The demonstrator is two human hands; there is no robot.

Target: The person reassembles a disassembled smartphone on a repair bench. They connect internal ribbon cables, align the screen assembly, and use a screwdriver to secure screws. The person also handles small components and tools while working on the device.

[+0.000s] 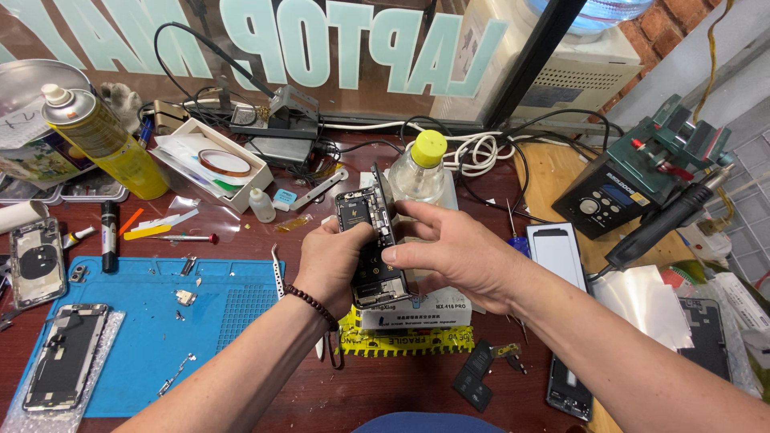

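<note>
Near the middle of the frame both hands hold an opened phone body [370,244], its bare inner parts and dark battery facing the camera. Its long axis runs nearly up and down the picture, leaning a little so that the top end, with the camera cut-out, points to the upper left and the bottom end sits lower and slightly right. The left hand [333,265], with a dark bead bracelet [313,305] at the wrist, is curled around the phone's left edge from behind, its fingertips pressed on that edge. The right hand [457,252] comes in from the right and is closed on the phone's right edge, thumb in front and fingers laid along the side. The phone is lifted above a white box [417,315] with yellow tape, and a clear bottle with a yellow cap [419,170] stands just behind it. At lower left lies a blue work mat [144,337] with small screws and parts; another opened phone [66,355] rests on its left edge. A yellow spray can [104,140] stands at upper left, a roll of amber tape [224,163] lies in an open white box, and a dark green clamp tool [658,164] sits at upper right.
</note>
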